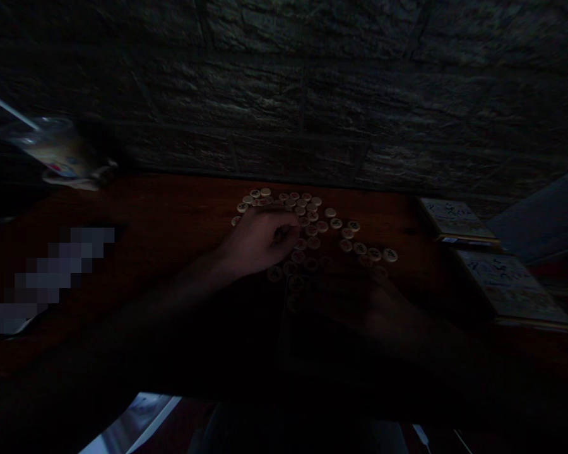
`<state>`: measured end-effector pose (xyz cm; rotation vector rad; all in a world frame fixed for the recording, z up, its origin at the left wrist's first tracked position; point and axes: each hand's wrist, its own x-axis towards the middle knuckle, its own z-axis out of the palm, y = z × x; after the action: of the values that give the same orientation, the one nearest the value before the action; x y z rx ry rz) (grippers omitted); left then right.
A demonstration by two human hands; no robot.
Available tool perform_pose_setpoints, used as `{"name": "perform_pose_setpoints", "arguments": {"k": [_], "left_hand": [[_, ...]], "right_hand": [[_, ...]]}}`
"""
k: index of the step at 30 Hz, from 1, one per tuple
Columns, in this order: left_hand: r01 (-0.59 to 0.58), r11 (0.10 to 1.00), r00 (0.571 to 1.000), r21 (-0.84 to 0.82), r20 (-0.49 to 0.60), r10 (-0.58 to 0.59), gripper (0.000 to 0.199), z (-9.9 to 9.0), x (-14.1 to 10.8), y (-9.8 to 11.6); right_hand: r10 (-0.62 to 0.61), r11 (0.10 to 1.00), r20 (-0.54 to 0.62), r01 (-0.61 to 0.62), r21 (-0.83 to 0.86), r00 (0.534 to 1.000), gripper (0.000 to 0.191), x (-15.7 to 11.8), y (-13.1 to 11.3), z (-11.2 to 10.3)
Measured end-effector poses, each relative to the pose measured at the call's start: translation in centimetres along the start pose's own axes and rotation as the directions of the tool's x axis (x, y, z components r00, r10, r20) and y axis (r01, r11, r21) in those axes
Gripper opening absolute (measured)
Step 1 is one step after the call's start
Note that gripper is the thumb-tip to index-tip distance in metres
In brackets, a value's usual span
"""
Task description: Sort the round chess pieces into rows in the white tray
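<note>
Several round, pale pieces with red or dark marks [360, 248] lie spread over the middle of a brown wooden table [189, 202]. My left hand [267, 236] is over the left part of the spread, its fingers curled round with the tips close to the thumb. Whatever is between those fingertips is too small and dark to make out. In deep shadow at the near right side of the pieces is my right hand [383, 309], dim and blurred, its fingers hidden by the dark.
A plastic cup with a straw [59, 148] stands at the back left. Two flat boxes or books [457, 219] [515, 284] lie at the right. A pixelated flat object [52, 277] is at the left. Behind the table rises a dark stone wall [284, 94].
</note>
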<state>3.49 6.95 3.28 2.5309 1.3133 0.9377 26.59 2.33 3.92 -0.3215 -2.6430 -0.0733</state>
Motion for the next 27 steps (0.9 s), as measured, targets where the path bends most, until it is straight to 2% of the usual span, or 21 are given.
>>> {"name": "perform_pose_setpoints", "arguments": {"k": [4, 7, 9, 12, 15, 17, 19, 21, 23, 27], "left_hand": [[-0.006, 1.0, 1.0, -0.012, 0.003, 0.006, 0.02, 0.0, 0.0, 0.0], [0.018, 1.0, 1.0, 0.003, -0.005, -0.018, 0.021, -0.1, 0.0, 0.0], [0.034, 0.999, 0.999, 0.006, -0.015, -0.034, 0.021, -0.3, 0.0, -0.1], [0.07, 0.997, 0.997, -0.015, -0.018, -0.07, 0.021, -0.4, 0.1, -0.5], [0.143, 0.989, 0.989, -0.038, -0.027, -0.144, 0.021, -0.4, 0.1, -1.2], [0.191, 0.981, 0.98, -0.04, -0.041, -0.193, 0.022, -0.6, 0.2, -1.8], [0.227, 0.974, 0.97, -0.013, -0.085, -0.227, 0.022, -0.9, 0.3, -2.5], [0.272, 0.962, 0.954, 0.03, -0.138, -0.266, 0.022, -1.2, 0.4, -3.3], [0.311, 0.949, 0.941, 0.051, -0.154, -0.3, 0.022, -1.6, 0.5, -4.0], [0.271, 0.96, 0.96, 0.07, -0.091, -0.265, 0.016, -1.6, 0.5, -4.3]], "right_hand": [[0.027, 0.999, -0.048, -0.025, 0.036, 0.998, 0.014, -0.3, 0.4, -0.4], [0.164, 0.984, -0.21, -0.145, 0.104, 0.964, 0.008, -0.9, 1.7, -1.3], [0.316, 0.948, -0.34, -0.282, 0.146, 0.886, 0.018, -1.3, 2.7, -1.8], [0.53, 0.848, -0.451, -0.457, 0.27, 0.718, 0.04, -1.7, 4.0, -2.1], [0.681, 0.733, -0.447, -0.549, 0.403, 0.58, 0.046, -2.0, 5.0, -1.6], [0.763, 0.646, -0.415, -0.597, 0.475, 0.495, 0.041, -2.1, 5.7, -1.1], [0.81, 0.585, -0.392, -0.632, 0.508, 0.435, 0.031, -2.4, 6.5, -0.6], [0.82, 0.57, -0.363, -0.685, 0.453, 0.442, 0.019, -2.7, 7.3, -0.2], [0.819, 0.572, -0.306, -0.738, 0.358, 0.486, 0.012, -2.9, 7.9, 0.1], [0.792, 0.61, -0.188, -0.76, 0.223, 0.581, 0.021, -3.2, 8.3, 0.6]]}}
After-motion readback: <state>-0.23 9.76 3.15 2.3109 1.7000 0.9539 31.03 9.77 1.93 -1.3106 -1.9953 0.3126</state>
